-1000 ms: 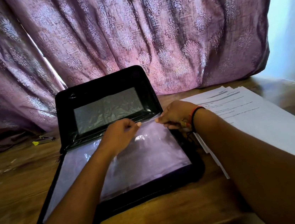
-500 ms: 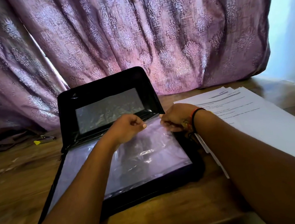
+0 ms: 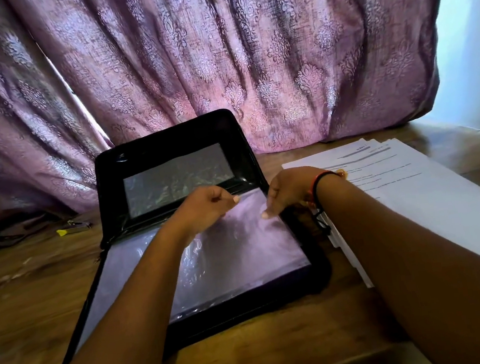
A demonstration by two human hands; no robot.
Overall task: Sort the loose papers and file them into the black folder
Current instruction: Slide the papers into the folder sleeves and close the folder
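The black folder (image 3: 167, 142) lies open on the wooden table, its lid propped against the curtain. A clear plastic sleeve (image 3: 242, 257) covers its lower half. My left hand (image 3: 205, 207) pinches the sleeve's top edge near the middle. My right hand (image 3: 289, 190), with a red and black wrist band, pinches the same edge near its right corner. The loose papers (image 3: 415, 190) lie fanned in a white pile to the right of the folder, partly under my right forearm.
A purple patterned curtain (image 3: 248, 60) hangs right behind the folder. A small yellow-tipped object (image 3: 72, 229) lies on the table (image 3: 18, 284) at the left. Pale wall shows at the far right.
Both hands have stayed at the sleeve's top edge. They have lifted and spread it slightly, and the plastic is more wrinkled than before.
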